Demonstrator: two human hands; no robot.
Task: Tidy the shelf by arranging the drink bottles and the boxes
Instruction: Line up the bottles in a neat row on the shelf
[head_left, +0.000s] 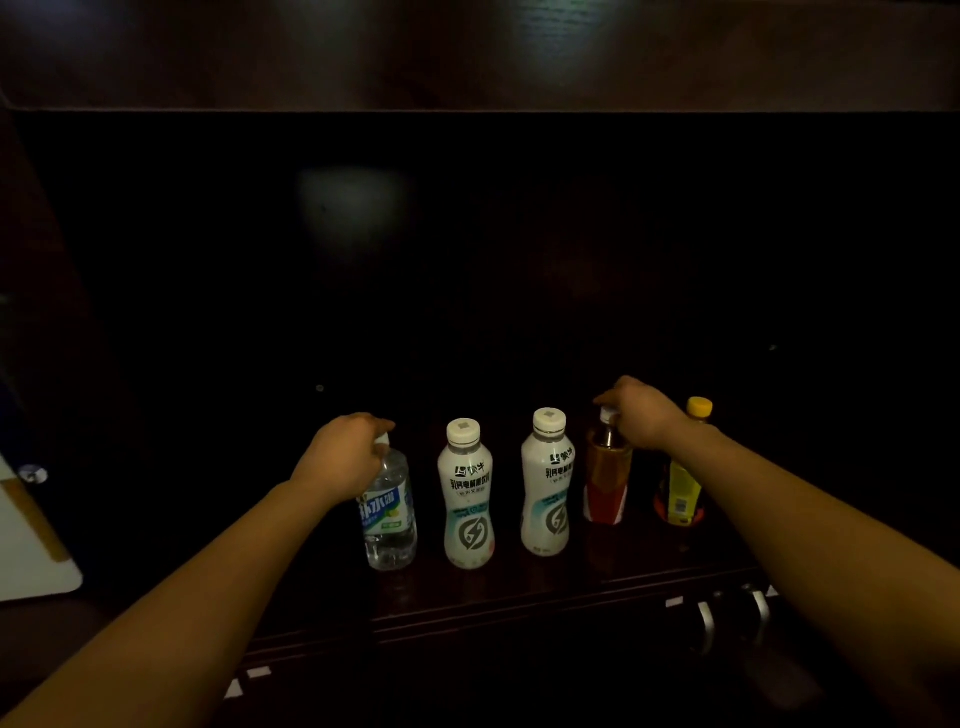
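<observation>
Several drink bottles stand upright in a row on a dark wooden shelf (519, 587). My left hand (343, 457) grips the cap of a clear water bottle (392, 525) at the row's left end. Two white bottles (467, 499) (548, 488) stand in the middle. My right hand (639, 415) closes over the cap of a brown tea bottle with a red label (605, 483). A yellow-capped bottle (683, 488) stands at the right end, partly behind my right forearm. No boxes show.
The shelf's back is very dark. An upper board (467, 57) overhangs the opening. A white object (31, 540) sits at the left edge. Metal handles (706, 623) show below the shelf's front edge at the right.
</observation>
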